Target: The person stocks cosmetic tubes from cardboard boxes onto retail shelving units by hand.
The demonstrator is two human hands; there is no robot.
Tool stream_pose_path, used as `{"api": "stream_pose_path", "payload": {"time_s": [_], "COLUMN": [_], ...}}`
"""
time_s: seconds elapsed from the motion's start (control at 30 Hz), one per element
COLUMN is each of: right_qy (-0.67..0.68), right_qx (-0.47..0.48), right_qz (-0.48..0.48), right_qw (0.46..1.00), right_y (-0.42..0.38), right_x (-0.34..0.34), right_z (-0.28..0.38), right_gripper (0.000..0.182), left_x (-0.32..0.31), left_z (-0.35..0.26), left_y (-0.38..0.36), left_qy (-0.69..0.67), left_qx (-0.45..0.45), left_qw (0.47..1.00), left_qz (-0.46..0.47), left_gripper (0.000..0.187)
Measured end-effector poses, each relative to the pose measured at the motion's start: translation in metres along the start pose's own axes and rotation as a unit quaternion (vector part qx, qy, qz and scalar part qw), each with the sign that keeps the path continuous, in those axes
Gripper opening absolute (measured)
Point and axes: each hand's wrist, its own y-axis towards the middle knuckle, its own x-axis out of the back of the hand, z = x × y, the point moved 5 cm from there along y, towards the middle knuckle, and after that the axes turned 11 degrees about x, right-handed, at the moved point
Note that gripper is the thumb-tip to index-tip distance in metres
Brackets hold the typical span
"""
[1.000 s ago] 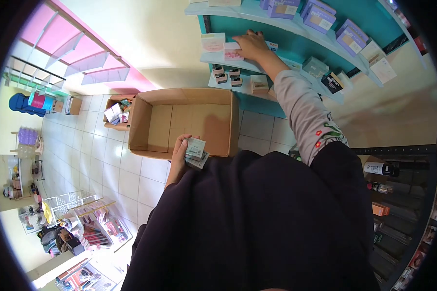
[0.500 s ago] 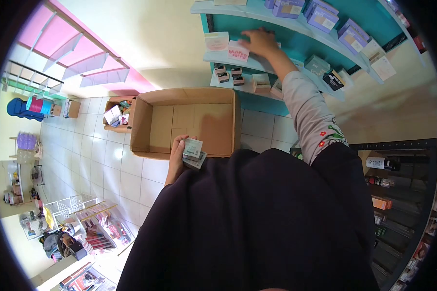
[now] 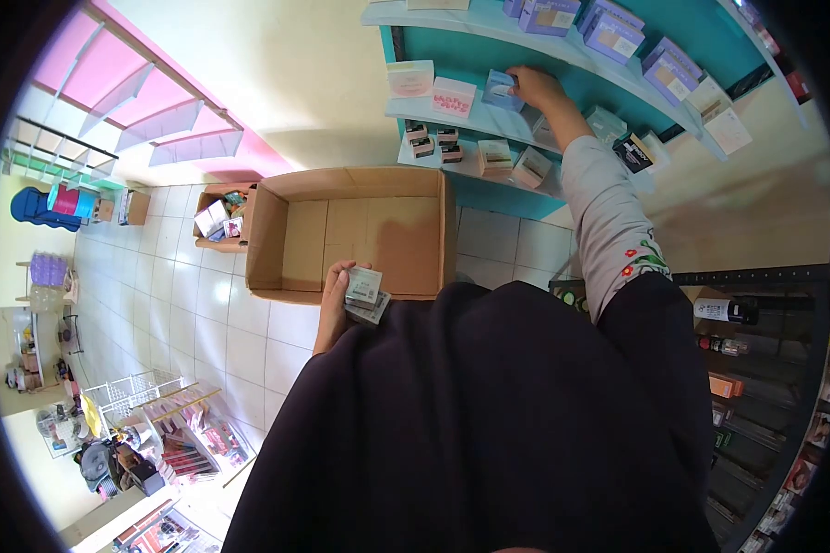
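My left hand (image 3: 335, 293) is closed around a few small pale printed boxes (image 3: 365, 286), held in front of my body at the near edge of the open cardboard carton. Up on the middle shelf, my right hand (image 3: 537, 88) has its fingers on the right edge of a light blue box (image 3: 501, 90); the thumb side is partly hidden. Left of that box stand a white box with pink print (image 3: 453, 97) and a pale pink-and-white box (image 3: 409, 79). Behind my right wrist the shelf's other boxes are partly covered.
A large cardboard carton (image 3: 258, 230) sits on the tiled floor below the shelves, beside a smaller box of packages (image 3: 221, 219). Purple boxes (image 3: 614, 35) line the upper shelf (image 3: 489, 26). Small boxes (image 3: 494, 158) stand on the lower shelf. A dark rack (image 3: 756, 276) is at my right.
My right hand has shifted right and slightly down along the shelf, and the light blue box now shows at its fingers. My left hand stays nearly in place with the small boxes.
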Motion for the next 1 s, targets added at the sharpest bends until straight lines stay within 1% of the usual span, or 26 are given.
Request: {"api": "stream_pose_path", "payload": {"time_s": [0.07, 0.17, 0.27, 0.33, 0.4, 0.5, 0.6, 0.7, 0.8, 0.9, 1.0], "right_qy": [-0.024, -0.064, 0.035, 0.106, 0.059, 0.050, 0.040, 0.046, 0.054, 0.055, 0.064], "right_qx": [0.009, 0.005, 0.071, 0.111, 0.186, 0.184, 0.168, 0.148, 0.133, 0.112, 0.121], "right_qz": [-0.001, -0.107, -0.144, -0.121, -0.167, -0.125, -0.038, -0.055, -0.076, -0.055, -0.066], "right_qw": [1.000, 0.992, 0.986, 0.981, 0.966, 0.974, 0.984, 0.986, 0.987, 0.991, 0.988], "right_y": [-0.001, -0.006, 0.022, 0.044, 0.061, 0.084, 0.107, 0.107, 0.108, 0.111, 0.109], "right_x": [0.004, 0.016, 0.024, 0.023, 0.014, -0.006, -0.028, -0.027, -0.027, -0.029, -0.028], "right_z": [0.004, 0.017, 0.045, 0.081, 0.118, 0.147, 0.145, 0.140, 0.138, 0.137, 0.138], "right_gripper": [0.043, 0.042, 0.042, 0.042, 0.043, 0.039, 0.032, 0.027, 0.027, 0.028, 0.033], "left_x": [-0.002, 0.000, -0.002, 0.001, 0.004, 0.011, 0.027, 0.037, 0.048, 0.052, 0.055], "left_z": [-0.001, -0.001, -0.001, 0.000, -0.002, -0.006, -0.008, -0.007, -0.007, -0.011, -0.017], "left_y": [0.000, 0.000, -0.003, -0.003, -0.003, -0.004, -0.010, -0.019, -0.021, -0.017, -0.013], "left_qy": [0.001, -0.006, -0.024, -0.012, -0.005, -0.006, -0.015, -0.034, -0.035, -0.028, -0.011], "left_qx": [-0.003, 0.004, 0.007, 0.008, 0.002, -0.017, -0.027, -0.025, -0.020, -0.020, -0.015], "left_qw": [1.000, 1.000, 1.000, 1.000, 1.000, 1.000, 1.000, 0.999, 0.999, 0.999, 1.000], "left_qz": [0.006, 0.008, 0.000, 0.000, 0.003, 0.004, -0.007, -0.018, -0.032, -0.027, -0.024], "left_gripper": [0.032, 0.032, 0.032, 0.033, 0.033, 0.032, 0.031, 0.029, 0.029, 0.029, 0.030]}}
